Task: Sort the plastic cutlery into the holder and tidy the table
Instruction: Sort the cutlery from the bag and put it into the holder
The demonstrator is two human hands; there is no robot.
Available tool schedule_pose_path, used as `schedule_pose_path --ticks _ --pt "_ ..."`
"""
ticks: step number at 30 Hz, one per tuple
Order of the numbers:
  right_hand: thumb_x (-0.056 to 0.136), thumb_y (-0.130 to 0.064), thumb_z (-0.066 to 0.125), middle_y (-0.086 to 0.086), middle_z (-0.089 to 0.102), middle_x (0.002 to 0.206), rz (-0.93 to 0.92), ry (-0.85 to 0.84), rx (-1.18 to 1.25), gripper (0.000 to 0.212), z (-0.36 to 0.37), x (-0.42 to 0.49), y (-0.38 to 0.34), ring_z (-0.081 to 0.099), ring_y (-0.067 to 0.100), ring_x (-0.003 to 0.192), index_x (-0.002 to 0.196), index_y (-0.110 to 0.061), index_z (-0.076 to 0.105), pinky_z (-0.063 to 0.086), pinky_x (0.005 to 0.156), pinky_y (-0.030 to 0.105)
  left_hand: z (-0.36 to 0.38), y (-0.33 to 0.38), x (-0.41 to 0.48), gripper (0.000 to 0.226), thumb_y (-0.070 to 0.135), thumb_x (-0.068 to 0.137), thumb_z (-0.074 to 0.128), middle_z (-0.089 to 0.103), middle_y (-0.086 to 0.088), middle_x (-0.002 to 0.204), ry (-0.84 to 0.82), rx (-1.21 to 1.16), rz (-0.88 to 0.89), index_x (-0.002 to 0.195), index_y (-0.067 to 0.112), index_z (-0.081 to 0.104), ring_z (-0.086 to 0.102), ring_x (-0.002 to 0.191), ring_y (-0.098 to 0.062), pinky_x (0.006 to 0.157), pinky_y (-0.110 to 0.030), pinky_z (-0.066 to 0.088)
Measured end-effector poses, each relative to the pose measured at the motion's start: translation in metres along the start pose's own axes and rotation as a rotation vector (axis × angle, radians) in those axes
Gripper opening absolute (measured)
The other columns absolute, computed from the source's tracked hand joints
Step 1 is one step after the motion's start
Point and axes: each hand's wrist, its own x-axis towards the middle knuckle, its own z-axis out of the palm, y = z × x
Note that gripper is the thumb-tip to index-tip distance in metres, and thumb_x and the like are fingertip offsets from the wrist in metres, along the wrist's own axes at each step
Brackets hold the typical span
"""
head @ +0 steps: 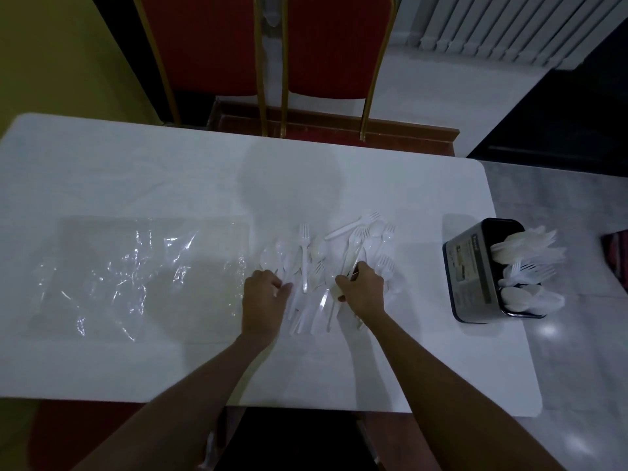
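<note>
White plastic cutlery (316,256), forks and spoons mixed, lies in a loose pile on the middle of the white counter (170,171), most handles pointing toward the person. The left hand (263,294) rests on the pile's left edge with its fingers curled down onto the pieces; whether it actually holds any cannot be told in the dim, blurred light. The right hand (362,287) sits on the pile's right part, its fingers curled round a few handles whose heads stick out beyond the knuckles. Well to the right, near the counter's end, stands the dark holder (475,266) with a label on its side. It already carries sorted pieces leaning out to the right: spoons in the far section, forks in the middle, and rounded pieces that look like spoons in the near one. Left of the pile a crumpled clear plastic sheet (136,277) lies flat on the counter. Beyond the far edge stand two red chairs (336,45) with gold frames.
</note>
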Motion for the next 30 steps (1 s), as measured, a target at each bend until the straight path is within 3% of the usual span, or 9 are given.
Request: schedule_pose_path --ticks 3,6,9,11,16,20,23,27,30 --pt "0.087 -0.016 0.065 -0.001 0.048 0.062 -0.001 0.002 -0.022 0.029 0.001 0.0 0.002 0.058 0.007 0.046 0.071 -0.015 0.041 0.053 0.053 0.024 0.015 0.01 -0.002 0.017 0.02 0.078 0.071 0.06 -0.003 0.066 -0.157 -0.02 0.088 0.067 0.013 0.059 0.057 0.065 -0.017 0.056 -0.029 0.042" --pt "0.087 -0.015 0.066 0.001 0.05 0.065 0.011 -0.011 -0.022 0.022 -0.001 0.0 0.006 0.058 0.01 0.049 0.077 -0.009 0.046 0.059 0.063 0.033 0.026 0.013 -0.007 0.017 0.019 0.079 0.072 0.057 0.001 0.072 -0.235 0.013 0.102 0.073 0.017 0.056 0.054 0.073 -0.013 0.065 -0.016 0.038" --pt "0.087 -0.015 0.066 0.007 0.057 0.071 0.02 -0.016 -0.015 0.018 -0.007 0.0 0.009 0.062 0.013 0.051 0.083 -0.006 0.051 0.057 0.056 0.026 0.031 0.015 -0.011 0.017 0.01 0.077 0.073 0.056 -0.001 0.074 -0.232 0.013 0.126 0.077 0.012 0.056 0.052 0.074 -0.017 0.061 -0.017 0.039" --pt "0.088 -0.015 0.065 0.005 0.054 0.069 0.028 -0.013 -0.021 0.023 -0.012 -0.001 0.01 0.062 0.017 0.053 0.075 -0.012 0.046 0.051 0.052 0.02 0.032 0.017 -0.014 0.021 0.01 0.076 0.074 0.055 -0.001 0.072 -0.253 0.019 0.15 0.075 0.014 0.053 0.052 0.07 -0.017 0.057 -0.017 0.036" --pt "0.086 -0.013 0.067 0.002 0.047 0.063 0.055 -0.002 -0.01 0.035 -0.023 -0.005 0.009 0.07 0.03 0.064 0.066 -0.014 0.038 0.046 0.05 0.02 0.026 0.017 -0.017 0.022 0.014 0.076 0.075 0.053 0.001 0.075 -0.232 -0.041 0.108 0.073 0.014 0.054 0.05 0.07 -0.015 0.06 -0.016 0.037" --pt "0.082 -0.01 0.069 0.007 0.061 0.072 0.074 -0.039 0.092 0.014 -0.039 -0.005 0.0 0.071 0.024 0.066 0.08 -0.002 0.058 0.059 0.06 0.029 0.009 0.022 -0.005 0.01 0.012 0.079 0.073 0.058 0.002 0.077 -0.228 -0.108 0.125 0.083 0.014 0.063 0.054 0.072 -0.012 0.064 -0.015 0.039" --pt "0.079 -0.009 0.07 0.009 0.072 0.081 0.077 -0.075 0.13 0.013 -0.064 -0.004 -0.013 0.072 0.017 0.067 0.088 0.0 0.067 0.061 0.074 0.035 -0.003 0.039 0.006 0.02 0.006 0.083 0.069 0.066 0.001 0.078 -0.23 -0.174 0.13 0.099 0.017 0.067 0.061 0.07 -0.009 0.065 -0.008 0.042" --pt "0.078 -0.012 0.073 0.013 0.075 0.08 -0.005 -0.043 0.12 0.017 -0.118 -0.004 -0.035 0.073 0.015 0.068 0.082 0.004 0.072 0.061 0.074 0.03 -0.007 0.084 0.021 0.008 0.012 0.083 0.07 0.067 0.004 0.068 -0.209 -0.24 0.148 0.086 0.019 0.066 0.06 0.061 -0.002 0.058 -0.005 0.042" --pt "0.079 -0.014 0.075 0.008 0.075 0.077 -0.09 0.038 0.094 0.009 -0.176 -0.004 -0.052 0.072 0.012 0.065 0.075 -0.006 0.072 0.06 0.067 0.025 -0.001 0.134 0.027 0.004 0.025 0.084 0.069 0.072 0.007 0.071 -0.24 -0.301 0.171 0.086 0.022 0.067 0.066 0.063 -0.002 0.059 -0.009 0.044"
